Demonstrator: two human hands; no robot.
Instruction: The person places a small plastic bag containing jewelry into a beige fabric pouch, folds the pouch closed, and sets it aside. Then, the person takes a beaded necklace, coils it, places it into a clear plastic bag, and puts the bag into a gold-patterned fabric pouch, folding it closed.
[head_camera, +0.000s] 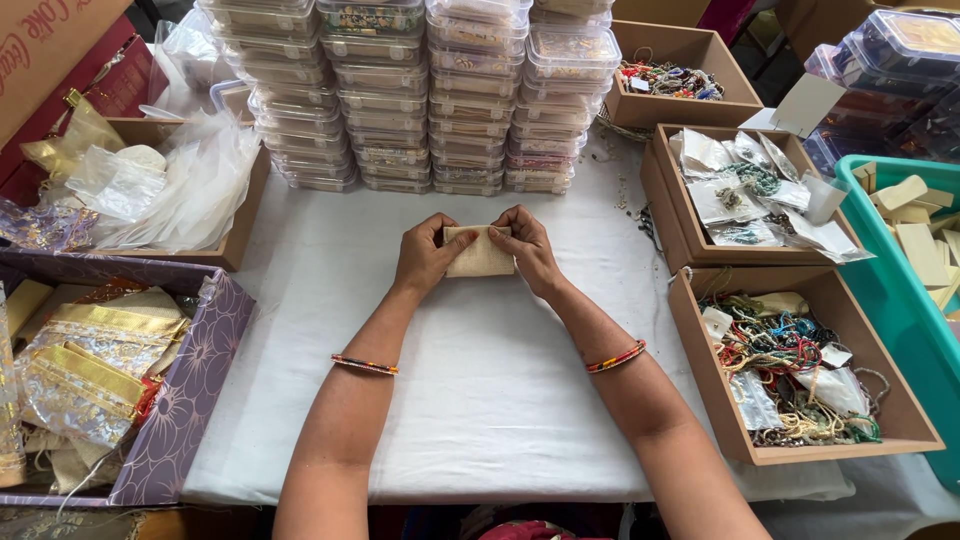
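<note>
Both hands, left hand (428, 258) & right hand (528, 250), pinch the top edge of a small beige cloth pouch (481, 252) lying mid-worktop (480, 380) on white cloth — prob. light, soft, floppy, so best gripped at corners w/ fingertips.

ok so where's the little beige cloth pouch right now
In the head view the beige cloth pouch is at the table's centre, held between the left hand and right hand, just in front of the stacked clear plastic boxes.

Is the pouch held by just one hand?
No, both the left hand and right hand pinch the beige pouch at its top edge.
</note>
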